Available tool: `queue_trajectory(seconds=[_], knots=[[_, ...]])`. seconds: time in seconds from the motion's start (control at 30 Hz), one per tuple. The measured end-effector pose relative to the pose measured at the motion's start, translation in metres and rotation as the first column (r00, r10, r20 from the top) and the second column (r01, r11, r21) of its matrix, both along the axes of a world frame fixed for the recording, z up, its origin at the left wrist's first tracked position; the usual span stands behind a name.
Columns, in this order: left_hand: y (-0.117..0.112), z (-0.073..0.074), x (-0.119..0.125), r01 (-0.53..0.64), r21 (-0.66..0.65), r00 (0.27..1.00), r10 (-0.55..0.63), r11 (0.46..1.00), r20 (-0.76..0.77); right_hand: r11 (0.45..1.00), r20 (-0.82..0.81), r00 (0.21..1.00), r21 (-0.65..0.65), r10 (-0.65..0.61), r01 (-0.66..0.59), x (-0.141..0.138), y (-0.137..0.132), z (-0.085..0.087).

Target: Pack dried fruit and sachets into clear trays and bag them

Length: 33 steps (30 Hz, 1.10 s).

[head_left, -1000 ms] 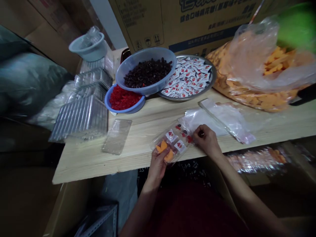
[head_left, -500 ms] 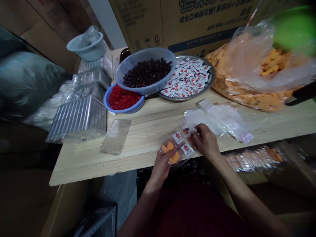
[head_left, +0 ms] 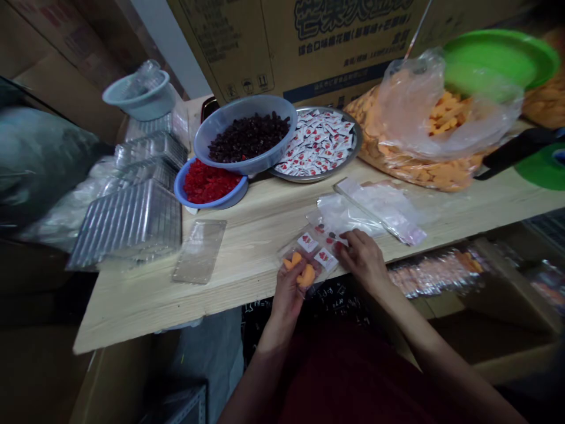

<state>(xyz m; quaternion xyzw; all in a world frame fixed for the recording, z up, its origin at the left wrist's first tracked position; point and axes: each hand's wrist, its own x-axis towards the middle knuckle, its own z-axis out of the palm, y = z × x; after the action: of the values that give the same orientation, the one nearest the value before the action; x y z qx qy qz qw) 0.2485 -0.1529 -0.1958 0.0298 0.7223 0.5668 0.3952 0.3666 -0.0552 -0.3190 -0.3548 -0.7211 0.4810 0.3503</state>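
Observation:
A clear plastic compartment tray (head_left: 314, 252) is tilted at the table's front edge. It contains orange shaped pieces (head_left: 304, 274), two white sachets with red prints (head_left: 325, 258), and a few red and dark pieces (head_left: 330, 237) toward its far end. My left hand (head_left: 289, 291) grips the near end, thumb over the orange pieces. At the far right end, the bent fingers of my right hand (head_left: 359, 256) are closed by the red and dark pieces; whatever is between the fingertips is hidden. Clear plastic bags (head_left: 379, 206) lie just beyond that hand.
Behind are a bowl of dark pieces (head_left: 289, 112), a blue bowl of red pieces (head_left: 233, 199) and a metal dish of sachets (head_left: 358, 141). Stacked clear trays (head_left: 128, 221) and a flat clear lid (head_left: 199, 252) are left. A large bag of orange pieces (head_left: 397, 159) lies right.
The camera view has shifted, bringing more of the right side into sight. My right hand stays at the tray's far end, its fingers slightly lower against it. My left hand keeps its grip.

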Motion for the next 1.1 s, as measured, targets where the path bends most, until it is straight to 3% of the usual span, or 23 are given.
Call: queue_trajectory(seconds=[0.1,0.17,0.3,0.37,0.5,0.6,0.67,0.8,0.93,1.1], knots=[[-0.001,-0.002,0.0,-0.018,0.024,1.0,0.018,1.0,0.004,1.0,0.032,0.999,-0.017,0.014,-0.013,0.013,-0.007,-0.007],[0.003,-0.004,0.003,-0.01,0.015,1.0,0.01,1.0,-0.006,0.999,-0.026,0.999,-0.009,0.039,-0.039,0.015,-0.015,-0.002],[0.016,-0.01,0.015,0.058,-0.029,0.997,-0.06,0.998,-0.053,0.991,-0.164,0.978,0.023,0.131,-0.129,0.005,-0.034,0.026],[0.021,-0.007,0.018,0.094,-0.041,0.982,-0.099,0.995,-0.162,0.991,-0.243,0.961,0.01,0.133,-0.135,-0.002,-0.042,0.04],[0.017,0.014,0.014,0.175,-0.086,0.919,-0.194,0.981,-0.344,0.983,-0.368,0.93,-0.156,0.029,-0.092,-0.004,-0.043,0.049],[0.005,0.032,0.004,0.259,-0.113,0.928,-0.28,0.959,-0.245,0.932,-0.405,0.914,-0.335,-0.008,-0.141,0.003,-0.033,0.049],[-0.001,0.036,0.0,0.283,-0.123,0.94,-0.3,0.951,-0.161,0.896,-0.44,0.898,-0.394,0.012,-0.205,0.006,-0.026,0.05],[-0.001,0.02,-0.004,0.28,-0.086,0.955,-0.287,0.956,-0.079,0.891,-0.518,0.854,-0.363,0.051,-0.274,0.004,-0.023,0.058],[0.008,0.0,-0.008,0.19,-0.09,0.964,-0.203,0.978,-0.172,0.907,-0.541,0.838,-0.317,0.066,-0.277,-0.002,-0.027,0.058],[0.015,-0.001,-0.012,0.159,-0.099,0.961,-0.177,0.982,-0.21,0.919,-0.547,0.83,-0.26,0.114,-0.297,-0.01,-0.033,0.049]])
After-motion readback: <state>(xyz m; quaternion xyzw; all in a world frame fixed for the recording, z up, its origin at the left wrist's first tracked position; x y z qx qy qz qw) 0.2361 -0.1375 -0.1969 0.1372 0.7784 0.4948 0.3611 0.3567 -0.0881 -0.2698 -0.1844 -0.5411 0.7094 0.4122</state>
